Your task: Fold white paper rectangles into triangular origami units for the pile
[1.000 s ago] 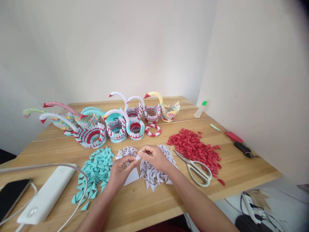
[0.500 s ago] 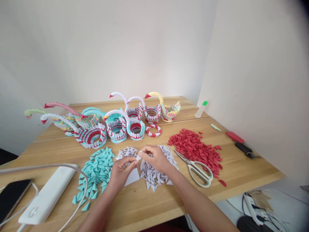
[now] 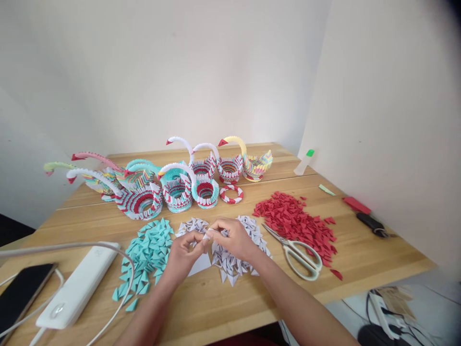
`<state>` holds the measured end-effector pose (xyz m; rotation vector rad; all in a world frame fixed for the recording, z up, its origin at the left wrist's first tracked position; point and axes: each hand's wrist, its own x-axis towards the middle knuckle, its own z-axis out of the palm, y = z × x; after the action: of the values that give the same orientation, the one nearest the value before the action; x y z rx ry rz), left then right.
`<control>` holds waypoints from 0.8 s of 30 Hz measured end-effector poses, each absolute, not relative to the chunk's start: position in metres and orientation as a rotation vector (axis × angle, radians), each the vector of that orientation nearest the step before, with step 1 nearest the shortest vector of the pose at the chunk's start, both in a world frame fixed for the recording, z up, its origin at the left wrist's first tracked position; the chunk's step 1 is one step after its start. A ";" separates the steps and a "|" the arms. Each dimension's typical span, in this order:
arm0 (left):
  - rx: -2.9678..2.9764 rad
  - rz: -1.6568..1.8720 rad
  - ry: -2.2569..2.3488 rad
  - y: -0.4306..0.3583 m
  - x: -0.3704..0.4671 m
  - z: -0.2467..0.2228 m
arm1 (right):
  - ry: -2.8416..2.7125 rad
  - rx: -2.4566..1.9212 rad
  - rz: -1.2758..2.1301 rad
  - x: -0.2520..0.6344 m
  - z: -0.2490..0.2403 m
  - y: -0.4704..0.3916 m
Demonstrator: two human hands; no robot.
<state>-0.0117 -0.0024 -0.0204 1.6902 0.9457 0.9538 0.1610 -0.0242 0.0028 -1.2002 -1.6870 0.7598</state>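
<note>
My left hand (image 3: 185, 252) and my right hand (image 3: 232, 236) meet above the table, fingertips pinched together on a small white paper piece (image 3: 206, 235). Most of that piece is hidden by the fingers. Under and around my right hand lies a heap of folded white paper triangles (image 3: 230, 262), and a smaller group of white triangles (image 3: 192, 225) sits just behind my left hand. A flat white paper (image 3: 200, 264) rests on the table below the fingers. To the left of my left hand spreads a pile of teal folded triangles (image 3: 149, 250).
Several paper swans (image 3: 140, 202) and a red-and-white ring (image 3: 231, 194) stand behind the piles. Scissors (image 3: 298, 257) lie right, beside red triangles (image 3: 295, 221). At left are a white power bank (image 3: 79, 288), a cable and a phone (image 3: 25, 286). A glue bottle (image 3: 303, 164) stands at the back right.
The fingertips of both hands have closed in further on the white paper piece, covering more of it. The whole view has shifted slightly, so the table things appear a little to the right.
</note>
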 end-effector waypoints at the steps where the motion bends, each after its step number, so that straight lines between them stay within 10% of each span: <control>1: 1.684 0.946 0.932 -0.002 -0.012 -0.021 | -1.692 -1.192 0.765 0.161 0.003 -0.025; 24: 2.603 1.489 0.806 -0.001 -0.012 -0.019 | -1.521 -1.227 1.025 0.158 0.003 -0.025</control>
<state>-0.0116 -0.0011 -0.0186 2.6033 0.8062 1.4887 0.1584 -0.0253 0.0025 -1.2267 -1.5207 1.0249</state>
